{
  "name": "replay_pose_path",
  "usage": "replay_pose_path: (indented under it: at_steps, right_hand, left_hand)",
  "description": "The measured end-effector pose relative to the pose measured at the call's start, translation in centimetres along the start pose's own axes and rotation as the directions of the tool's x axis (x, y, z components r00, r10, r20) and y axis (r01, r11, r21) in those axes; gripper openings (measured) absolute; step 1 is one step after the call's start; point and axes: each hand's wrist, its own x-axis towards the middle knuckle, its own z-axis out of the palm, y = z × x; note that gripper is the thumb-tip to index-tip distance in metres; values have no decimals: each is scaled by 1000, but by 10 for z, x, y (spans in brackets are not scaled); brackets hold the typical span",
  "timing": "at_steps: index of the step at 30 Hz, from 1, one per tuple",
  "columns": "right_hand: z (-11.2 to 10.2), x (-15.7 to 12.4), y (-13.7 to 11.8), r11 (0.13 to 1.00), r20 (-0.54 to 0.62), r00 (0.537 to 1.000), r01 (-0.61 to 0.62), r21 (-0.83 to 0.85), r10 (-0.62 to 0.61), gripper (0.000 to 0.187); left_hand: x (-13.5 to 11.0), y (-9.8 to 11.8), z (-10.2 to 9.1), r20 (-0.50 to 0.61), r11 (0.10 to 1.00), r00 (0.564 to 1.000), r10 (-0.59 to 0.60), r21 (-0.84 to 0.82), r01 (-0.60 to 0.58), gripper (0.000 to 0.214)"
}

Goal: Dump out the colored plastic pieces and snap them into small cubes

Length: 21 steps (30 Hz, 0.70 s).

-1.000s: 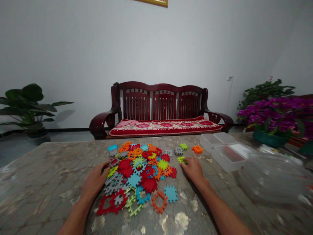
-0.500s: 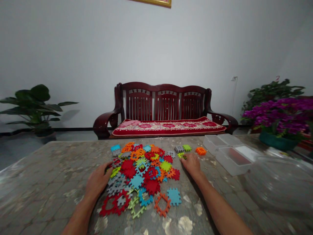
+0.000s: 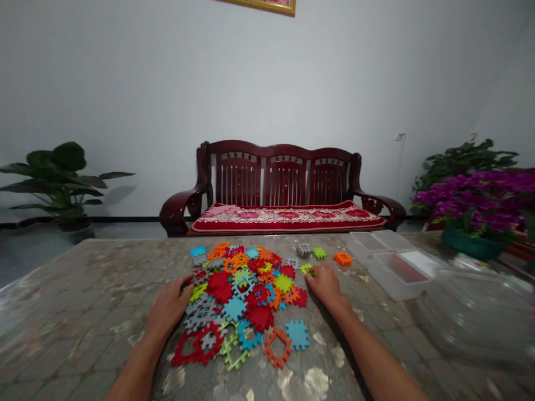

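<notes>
A heap of interlocking plastic tiles with notched edges, in red, orange, blue, grey and lime green, lies on the table. My left hand rests at the heap's left edge, thumb and forefinger apart, beside a grey tile and a lime-green one. To the right of the heap, the curled fingers of my right hand are on a small lime-green tile, partly covering it. Just beyond lie a grey gear-like stack, another lime-green piece and an orange piece.
Clear plastic boxes and a transparent lid-like container stand on the right of the patterned table. Purple flowers in a green pot are behind them. A wooden bench stands beyond the table.
My right hand has shifted slightly left, and the small lime-green tile at its fingertips has moved left and nearer. The grey stack sits slightly farther away. My left hand has barely moved.
</notes>
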Motion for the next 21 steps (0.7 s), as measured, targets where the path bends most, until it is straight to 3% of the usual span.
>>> replay_pose_path:
  at_steps: [7,21]
  right_hand:
    - [-6,-25,-12,997,21,998,64,37,-65,25]
    - [8,13,-43,998,21,999,24,52,-25,31]
  left_hand:
    - [-1,0,0,-12,1000,1000,13,-16,-13,48]
    - [-2,3,-2,-1,1000,1000,0,11,0,48]
